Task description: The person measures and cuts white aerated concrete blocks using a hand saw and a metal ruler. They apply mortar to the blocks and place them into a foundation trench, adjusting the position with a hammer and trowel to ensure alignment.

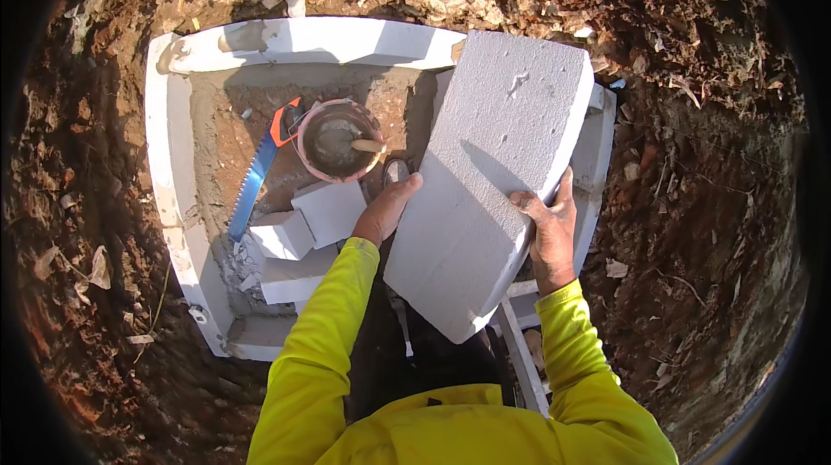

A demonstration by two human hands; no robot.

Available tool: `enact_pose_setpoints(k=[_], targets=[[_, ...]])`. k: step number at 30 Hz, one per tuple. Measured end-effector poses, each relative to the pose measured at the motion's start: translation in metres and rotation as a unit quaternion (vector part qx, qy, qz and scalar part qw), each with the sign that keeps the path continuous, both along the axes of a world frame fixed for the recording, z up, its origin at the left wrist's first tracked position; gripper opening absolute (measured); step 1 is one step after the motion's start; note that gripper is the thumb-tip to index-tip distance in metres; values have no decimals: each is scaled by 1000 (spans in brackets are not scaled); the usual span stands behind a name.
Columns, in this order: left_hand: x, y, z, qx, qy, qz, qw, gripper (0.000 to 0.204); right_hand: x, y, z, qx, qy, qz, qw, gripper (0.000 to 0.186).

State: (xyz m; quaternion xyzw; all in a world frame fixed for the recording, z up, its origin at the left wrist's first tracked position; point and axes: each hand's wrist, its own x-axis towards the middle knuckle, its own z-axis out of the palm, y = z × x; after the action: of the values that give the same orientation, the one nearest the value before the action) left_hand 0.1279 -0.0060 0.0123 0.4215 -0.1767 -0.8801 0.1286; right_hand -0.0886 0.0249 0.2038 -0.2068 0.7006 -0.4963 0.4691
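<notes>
A large white aerated concrete block (493, 162) is held up in front of me, tilted with its far end to the right. My left hand (389, 208) grips its left long edge, fingers hidden beneath. On the opposite side, my right hand (551, 234) holds the right edge, its thumb lying on the block's face. Left of the block stands a round bucket (303, 138) of grey mortar (338, 149), a wooden handle (369, 146) sticking out of it. Beside the bucket a hand saw (253, 184) with a blue blade and orange-black handle leans over the soil.
A low wall of white blocks (346, 39) with grey mortar surrounds the pit floor. Several cut block pieces (329, 210) lie left of my left hand, near white crumbs (245, 268). A metal bar (524, 357) runs below my right hand. Rough earth banks (692, 205) rise around the wall.
</notes>
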Motion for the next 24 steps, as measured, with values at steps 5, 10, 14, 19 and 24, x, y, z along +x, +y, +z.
enact_pose_setpoints(k=[5,10,14,19,24], targets=[[15,13,0,-27,-58,-11,998,70,-49,-50,-20,63,202,37,977,116],[126,94,-20,23,-223,55,973,60,-102,-92,-67,192,382,98,899,125],[218,175,-5,126,-375,90,914,61,-111,-122,-108,260,435,109,855,128],[264,255,37,217,-448,97,862,70,-114,-138,-150,287,439,125,842,127],[263,287,64,219,-438,103,866,74,-107,-152,-171,327,432,137,829,128]])
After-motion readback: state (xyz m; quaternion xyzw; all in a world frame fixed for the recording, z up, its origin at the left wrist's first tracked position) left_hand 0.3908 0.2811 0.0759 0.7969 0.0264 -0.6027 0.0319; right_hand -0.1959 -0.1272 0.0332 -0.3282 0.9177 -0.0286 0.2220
